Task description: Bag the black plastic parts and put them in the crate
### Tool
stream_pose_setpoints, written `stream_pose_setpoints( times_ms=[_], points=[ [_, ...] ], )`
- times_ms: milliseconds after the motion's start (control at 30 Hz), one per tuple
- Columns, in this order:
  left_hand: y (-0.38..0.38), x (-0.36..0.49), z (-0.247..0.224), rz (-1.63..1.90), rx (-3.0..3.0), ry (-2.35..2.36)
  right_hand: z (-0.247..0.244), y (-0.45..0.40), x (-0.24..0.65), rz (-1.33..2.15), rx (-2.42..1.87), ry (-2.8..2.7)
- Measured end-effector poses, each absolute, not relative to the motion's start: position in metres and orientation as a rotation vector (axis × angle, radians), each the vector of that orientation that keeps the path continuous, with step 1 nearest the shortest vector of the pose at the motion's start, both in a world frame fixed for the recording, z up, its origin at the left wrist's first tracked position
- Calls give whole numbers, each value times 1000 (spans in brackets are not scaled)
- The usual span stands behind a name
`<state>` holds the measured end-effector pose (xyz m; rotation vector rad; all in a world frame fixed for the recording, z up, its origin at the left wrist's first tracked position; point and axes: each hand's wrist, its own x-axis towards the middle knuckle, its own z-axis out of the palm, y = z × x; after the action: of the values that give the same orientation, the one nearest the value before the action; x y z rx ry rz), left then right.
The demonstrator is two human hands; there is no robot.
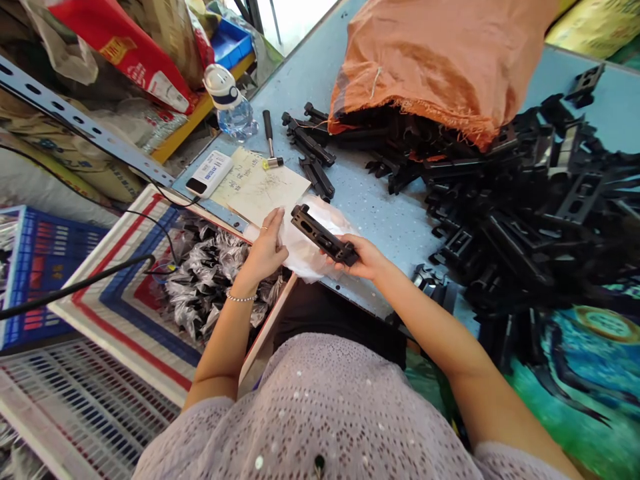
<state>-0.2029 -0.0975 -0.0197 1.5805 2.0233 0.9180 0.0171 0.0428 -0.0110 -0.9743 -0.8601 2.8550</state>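
Observation:
My right hand (361, 257) grips one end of a long black slotted part (320, 233), tilted above a stack of thin clear plastic bags (313, 250) at the table's near edge. My left hand (267, 248) is at the left side of the bags, its fingertips pressed together at their edge; whether a bag is between them is too small to tell. Beyond the bags, a written-on sheet of cardboard (260, 190) lies on the blue table (395, 223). Several more black parts (313, 150) lie past it.
An orange sack (435, 60) spills a large heap of black parts (520, 227) on the right. A hammer (269, 133), white box (210, 173) and water bottle (230, 107) stand or lie at back left. A crate (130, 293) holds bagged parts (205, 280) beside my left arm.

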Motion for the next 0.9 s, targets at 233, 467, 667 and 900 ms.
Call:
stream_pose_setpoints(
  times_ms=[233,467,667,900],
  points=[
    [-99,-181,-7,864,1683,2099,-16,35,3,3033,-946,-381],
    [-111,-159,-1,744,1983,1874,-3,6,-3,2492,-1052,-1066],
    [-123,-156,3,950,1909,1930,-2,-3,14,2825,-882,-509],
    [-150,-128,12,823,2062,1716,9,-31,16,1869,-1010,-1571]
  ],
)
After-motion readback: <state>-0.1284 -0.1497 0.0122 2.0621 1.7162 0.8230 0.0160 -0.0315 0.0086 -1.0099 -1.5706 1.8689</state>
